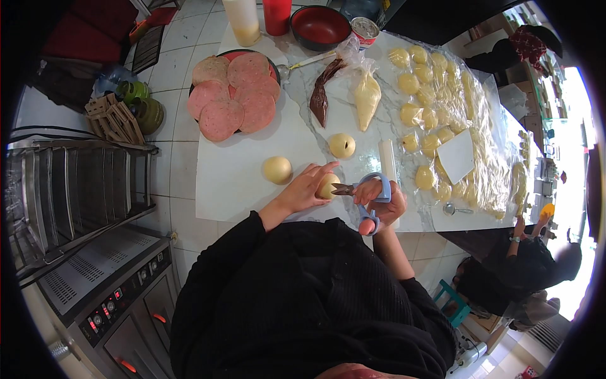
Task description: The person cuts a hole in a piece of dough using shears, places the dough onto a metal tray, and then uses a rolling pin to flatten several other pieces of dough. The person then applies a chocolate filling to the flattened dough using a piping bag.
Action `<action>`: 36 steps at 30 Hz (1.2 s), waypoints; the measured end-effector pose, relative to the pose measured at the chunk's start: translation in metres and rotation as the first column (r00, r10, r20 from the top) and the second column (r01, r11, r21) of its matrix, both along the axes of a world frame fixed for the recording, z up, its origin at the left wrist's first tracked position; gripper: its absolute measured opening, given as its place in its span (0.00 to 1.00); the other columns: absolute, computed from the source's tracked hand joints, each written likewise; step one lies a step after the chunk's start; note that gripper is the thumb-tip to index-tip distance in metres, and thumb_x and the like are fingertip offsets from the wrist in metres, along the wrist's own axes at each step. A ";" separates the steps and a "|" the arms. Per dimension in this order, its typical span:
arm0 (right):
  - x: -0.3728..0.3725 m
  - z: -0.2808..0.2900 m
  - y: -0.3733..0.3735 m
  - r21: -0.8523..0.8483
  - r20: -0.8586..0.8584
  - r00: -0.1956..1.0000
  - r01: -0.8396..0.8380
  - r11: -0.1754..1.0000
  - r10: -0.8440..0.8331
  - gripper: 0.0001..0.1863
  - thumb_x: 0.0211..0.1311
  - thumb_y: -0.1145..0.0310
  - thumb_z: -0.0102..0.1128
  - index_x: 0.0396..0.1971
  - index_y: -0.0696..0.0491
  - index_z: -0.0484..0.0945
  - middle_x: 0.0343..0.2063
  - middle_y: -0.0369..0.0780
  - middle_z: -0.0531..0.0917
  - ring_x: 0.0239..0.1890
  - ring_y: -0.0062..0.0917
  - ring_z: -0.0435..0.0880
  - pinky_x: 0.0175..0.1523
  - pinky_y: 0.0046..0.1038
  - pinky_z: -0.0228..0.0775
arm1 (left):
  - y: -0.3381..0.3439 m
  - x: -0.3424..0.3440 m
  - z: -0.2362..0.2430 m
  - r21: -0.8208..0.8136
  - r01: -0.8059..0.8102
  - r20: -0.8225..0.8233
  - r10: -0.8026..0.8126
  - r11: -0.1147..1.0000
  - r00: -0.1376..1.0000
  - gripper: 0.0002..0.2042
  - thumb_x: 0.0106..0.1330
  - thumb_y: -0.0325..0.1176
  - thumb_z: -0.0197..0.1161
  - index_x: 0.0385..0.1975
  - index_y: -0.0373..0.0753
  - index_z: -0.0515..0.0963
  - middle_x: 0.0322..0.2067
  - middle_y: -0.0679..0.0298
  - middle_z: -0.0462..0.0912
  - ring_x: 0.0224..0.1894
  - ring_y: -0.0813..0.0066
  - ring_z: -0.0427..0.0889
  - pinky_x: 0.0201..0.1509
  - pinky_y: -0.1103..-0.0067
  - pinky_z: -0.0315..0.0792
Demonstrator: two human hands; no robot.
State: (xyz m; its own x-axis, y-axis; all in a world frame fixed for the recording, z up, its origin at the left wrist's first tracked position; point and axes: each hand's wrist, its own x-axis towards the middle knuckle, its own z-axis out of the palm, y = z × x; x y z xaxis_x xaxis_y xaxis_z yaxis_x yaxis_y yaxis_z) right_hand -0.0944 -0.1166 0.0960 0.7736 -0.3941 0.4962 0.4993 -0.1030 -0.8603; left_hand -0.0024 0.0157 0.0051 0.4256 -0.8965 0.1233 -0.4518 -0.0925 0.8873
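The grip of the left hand [305, 189], mid-frame, is curled around a pale dough ball [327, 187]; whether the ball rests on the bench [221, 170] I can't tell from here. Directly right of it come the blue-handled scissors [345, 189], long axis nearly level across the frame, blades slightly parted and pointing left at the ball's right side. Farther right, the right hand [392, 202] grips the handles. I'd say any snip depends on that line, the left hand being nearer the ball.
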 end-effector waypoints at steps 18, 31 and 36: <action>0.009 0.030 -0.022 0.192 0.148 0.965 0.186 0.964 -0.216 0.25 0.40 0.51 0.64 0.19 0.57 0.64 0.12 0.38 0.69 0.18 0.27 0.75 0.27 0.29 0.70 | 0.033 0.012 0.021 -0.113 -0.326 0.210 0.343 0.939 0.916 0.40 0.35 0.34 0.71 0.53 0.41 0.57 0.50 0.57 0.62 0.50 0.59 0.62 0.53 0.70 0.60; 0.073 0.006 0.043 -0.006 0.173 0.956 -0.239 0.971 0.236 0.36 0.23 0.47 0.71 0.25 0.60 0.63 0.18 0.39 0.72 0.21 0.25 0.75 0.30 0.28 0.70 | 0.071 0.022 -0.003 -0.018 -0.576 0.103 0.574 0.817 0.812 0.40 0.35 0.28 0.69 0.53 0.41 0.56 0.42 0.63 0.72 0.44 0.65 0.70 0.48 0.74 0.65; 0.083 -0.001 0.053 -0.022 0.166 0.942 -0.291 0.957 0.290 0.35 0.27 0.48 0.70 0.24 0.61 0.63 0.18 0.40 0.71 0.21 0.24 0.74 0.28 0.26 0.71 | 0.072 0.023 0.001 -0.009 -0.582 0.050 0.582 0.813 0.812 0.37 0.38 0.27 0.67 0.53 0.44 0.57 0.41 0.64 0.72 0.45 0.64 0.68 0.49 0.73 0.64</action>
State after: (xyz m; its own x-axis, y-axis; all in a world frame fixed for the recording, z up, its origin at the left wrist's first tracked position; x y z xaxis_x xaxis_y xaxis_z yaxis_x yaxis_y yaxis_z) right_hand -0.0111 -0.0633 0.0952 0.7618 -0.1660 0.6261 0.6424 0.0699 -0.7632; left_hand 0.0208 0.0875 0.0061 0.8616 -0.4842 0.1523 -0.3535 -0.3570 0.8646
